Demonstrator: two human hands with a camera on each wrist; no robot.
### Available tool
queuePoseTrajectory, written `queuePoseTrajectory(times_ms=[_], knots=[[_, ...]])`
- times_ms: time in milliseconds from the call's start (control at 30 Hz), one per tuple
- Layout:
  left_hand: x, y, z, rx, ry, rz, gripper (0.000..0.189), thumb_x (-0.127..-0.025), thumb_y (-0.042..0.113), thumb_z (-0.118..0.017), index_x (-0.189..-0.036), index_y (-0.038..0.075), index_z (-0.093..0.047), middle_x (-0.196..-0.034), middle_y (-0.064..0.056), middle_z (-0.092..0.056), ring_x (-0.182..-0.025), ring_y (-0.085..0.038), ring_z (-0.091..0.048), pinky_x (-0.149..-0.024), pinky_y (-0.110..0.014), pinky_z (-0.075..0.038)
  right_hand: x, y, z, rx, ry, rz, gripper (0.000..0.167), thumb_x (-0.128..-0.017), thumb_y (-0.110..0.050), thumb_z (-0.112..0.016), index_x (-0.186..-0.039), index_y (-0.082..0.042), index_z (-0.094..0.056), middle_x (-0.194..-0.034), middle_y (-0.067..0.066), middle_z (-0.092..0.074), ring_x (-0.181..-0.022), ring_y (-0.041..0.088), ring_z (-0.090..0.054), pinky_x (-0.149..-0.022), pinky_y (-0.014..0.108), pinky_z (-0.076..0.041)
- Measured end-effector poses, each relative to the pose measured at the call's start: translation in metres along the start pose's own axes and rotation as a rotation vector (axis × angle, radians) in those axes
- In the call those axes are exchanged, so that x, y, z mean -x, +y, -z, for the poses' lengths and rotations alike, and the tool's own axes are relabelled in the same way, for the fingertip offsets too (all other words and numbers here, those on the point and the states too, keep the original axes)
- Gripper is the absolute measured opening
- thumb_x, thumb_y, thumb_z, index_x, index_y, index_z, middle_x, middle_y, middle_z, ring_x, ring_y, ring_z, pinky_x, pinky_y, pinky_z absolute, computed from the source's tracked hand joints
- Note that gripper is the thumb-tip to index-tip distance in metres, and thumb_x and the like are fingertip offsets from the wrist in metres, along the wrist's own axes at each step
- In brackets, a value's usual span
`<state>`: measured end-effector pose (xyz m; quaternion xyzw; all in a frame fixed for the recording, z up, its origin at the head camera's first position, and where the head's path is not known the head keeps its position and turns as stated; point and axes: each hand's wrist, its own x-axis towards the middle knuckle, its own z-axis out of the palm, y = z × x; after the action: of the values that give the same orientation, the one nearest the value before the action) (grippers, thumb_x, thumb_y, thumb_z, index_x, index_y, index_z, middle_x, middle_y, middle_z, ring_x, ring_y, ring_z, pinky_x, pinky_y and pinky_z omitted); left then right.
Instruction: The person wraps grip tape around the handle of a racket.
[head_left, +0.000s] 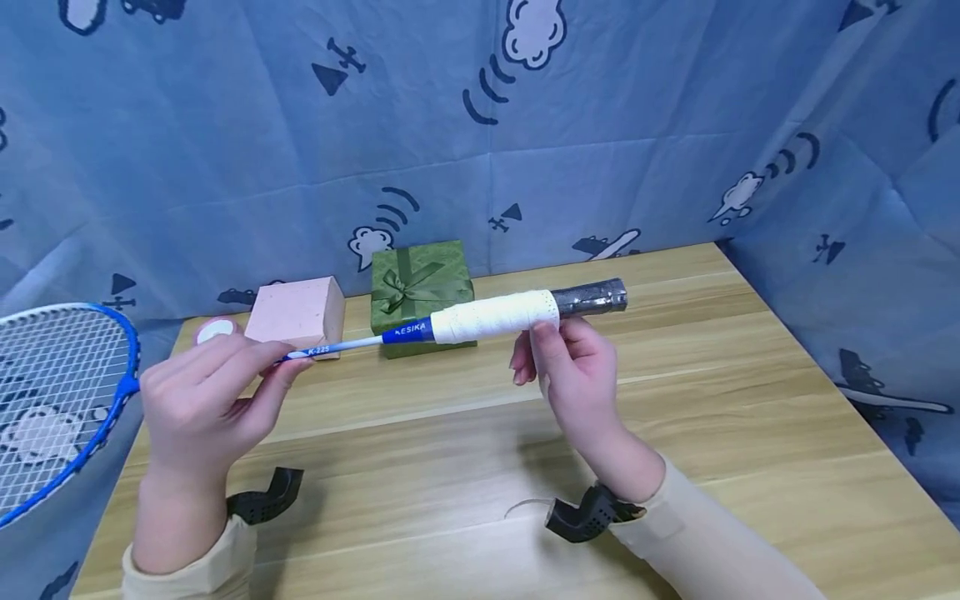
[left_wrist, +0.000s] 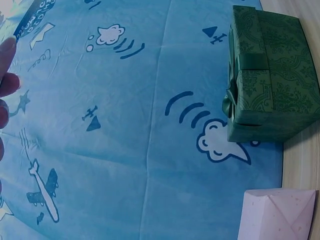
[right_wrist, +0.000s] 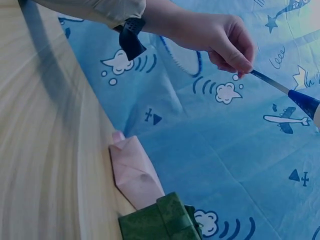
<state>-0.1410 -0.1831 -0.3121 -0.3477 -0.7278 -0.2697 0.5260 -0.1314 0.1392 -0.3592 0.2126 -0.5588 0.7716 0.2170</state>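
Observation:
A blue-and-white badminton racket [head_left: 408, 331] is held level above the table, its strung head off to the left. My left hand [head_left: 213, 400] pinches the thin shaft between thumb and fingers; the right wrist view also shows this left hand [right_wrist: 227, 45] on the shaft. White grip tape [head_left: 487, 318] is wrapped around much of the handle, while the handle end [head_left: 592, 298] is black. With thumb in front and fingers behind, my right hand [head_left: 577, 375] pinches the tape near where white meets black. In the left wrist view only some fingertips show at the left edge.
On the wooden table [head_left: 712, 400], a green gift box [head_left: 442, 279] with a bow and a pink box [head_left: 288, 312] stand at the back. A small pink-and-white round item [head_left: 216, 330] lies beside them. Blue patterned cloth [head_left: 420, 100] hangs behind the table.

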Motion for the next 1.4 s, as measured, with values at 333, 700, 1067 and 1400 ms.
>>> queuePoseTrajectory(times_ms=[333,700,1067,1400], knots=[[-0.003,0.002,0.001,-0.020,-0.094,0.034,0.047,-0.100,0.042,-0.067,-0.073,0.003,-0.072,-0.056,-0.001,-0.052,-0.047,-0.017,-0.040,-0.048,-0.032,-0.032,0.003,-0.007,-0.003,-0.044,0.044,0.015,0.012,-0.099,-0.001,-0.058,-0.092,-0.007,-0.066,-0.066,0.001,-0.065,-0.053,0.011,-0.059,-0.045,0.024,-0.050],[-0.002,0.003,0.004,-0.038,-0.112,-0.001,0.046,-0.100,0.040,-0.069,-0.074,0.002,-0.076,-0.064,-0.007,-0.066,-0.044,-0.020,-0.046,-0.044,-0.029,-0.033,0.002,-0.007,0.000,0.107,0.062,0.033,0.031,-0.103,-0.001,-0.056,-0.078,0.016,-0.060,-0.067,0.003,-0.068,-0.049,0.012,-0.060,-0.044,0.025,-0.051],[-0.004,0.003,-0.008,-0.143,0.057,-0.018,0.050,-0.100,0.042,-0.067,-0.069,0.003,-0.069,-0.053,-0.008,-0.053,-0.045,-0.028,-0.042,-0.048,-0.040,-0.028,0.000,-0.005,0.000,0.087,0.051,0.054,0.025,-0.103,0.003,-0.055,-0.084,0.019,-0.058,-0.073,0.003,-0.068,-0.056,0.012,-0.063,-0.049,0.025,-0.054],[-0.006,0.010,-0.002,-0.093,0.002,0.025,0.051,-0.102,0.041,-0.066,-0.070,0.001,-0.069,-0.052,-0.007,-0.049,-0.044,-0.022,-0.033,-0.047,-0.033,-0.025,-0.001,-0.005,0.001,0.118,0.026,0.031,0.021,-0.104,0.000,-0.055,-0.092,0.013,-0.066,-0.070,0.007,-0.066,-0.056,0.015,-0.061,-0.052,0.024,-0.053]])
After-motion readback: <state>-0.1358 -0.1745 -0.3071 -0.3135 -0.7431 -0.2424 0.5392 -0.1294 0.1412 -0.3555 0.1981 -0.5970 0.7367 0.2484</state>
